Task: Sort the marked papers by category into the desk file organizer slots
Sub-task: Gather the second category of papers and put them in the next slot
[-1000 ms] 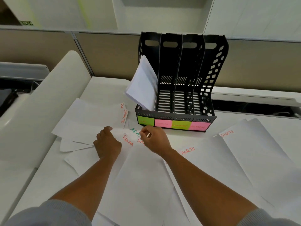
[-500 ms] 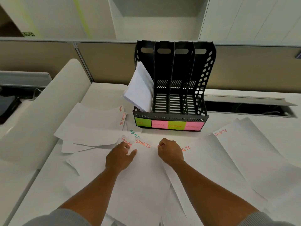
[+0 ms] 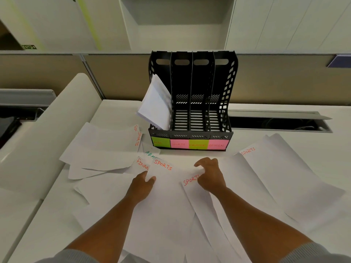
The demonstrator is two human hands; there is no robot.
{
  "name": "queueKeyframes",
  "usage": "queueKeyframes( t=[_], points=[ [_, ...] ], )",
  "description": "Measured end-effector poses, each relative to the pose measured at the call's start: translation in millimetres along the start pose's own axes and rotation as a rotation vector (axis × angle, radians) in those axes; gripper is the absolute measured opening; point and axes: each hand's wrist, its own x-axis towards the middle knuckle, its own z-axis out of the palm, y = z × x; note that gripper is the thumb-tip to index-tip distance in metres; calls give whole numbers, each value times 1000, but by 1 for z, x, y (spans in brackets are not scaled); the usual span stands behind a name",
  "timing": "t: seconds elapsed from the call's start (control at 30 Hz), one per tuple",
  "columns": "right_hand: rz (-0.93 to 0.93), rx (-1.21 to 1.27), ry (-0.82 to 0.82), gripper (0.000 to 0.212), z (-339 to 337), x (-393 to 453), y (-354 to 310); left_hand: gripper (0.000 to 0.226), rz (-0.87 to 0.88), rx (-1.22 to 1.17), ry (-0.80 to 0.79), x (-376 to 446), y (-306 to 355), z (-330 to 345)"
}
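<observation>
Gripping SPORTS sheets (image 3: 167, 188), apparently, both hands (image 3: 141, 184) curled

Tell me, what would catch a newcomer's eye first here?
Probably the black file organizer at the back of the desk, its four slots tagged green and pink, with papers leaning only in the leftmost one. In front, the left hand and right hand each grip sheets marked SPORTS among loose papers.

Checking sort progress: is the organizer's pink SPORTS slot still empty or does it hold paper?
Empty. The SPORTS slot shows its bare slatted floor; only the leftmost slot of the organizer holds sheets, which lean out leftward.
</observation>
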Motion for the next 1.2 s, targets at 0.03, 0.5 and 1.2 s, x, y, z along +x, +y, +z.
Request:
queueKeyframes(
  t=[0.03,0.5,1.2],
  points=[
    [22,50,32,48,-4,-1,3,61,-5,-4,6,-2,2,1],
    [84,-182,-192,118,-3,-25,40,58,4,-139,39,-17,7,9],
    [196,-243,-216,22,-7,-29,26,39,-165,-521,-47,-30,32,41]
  ],
)
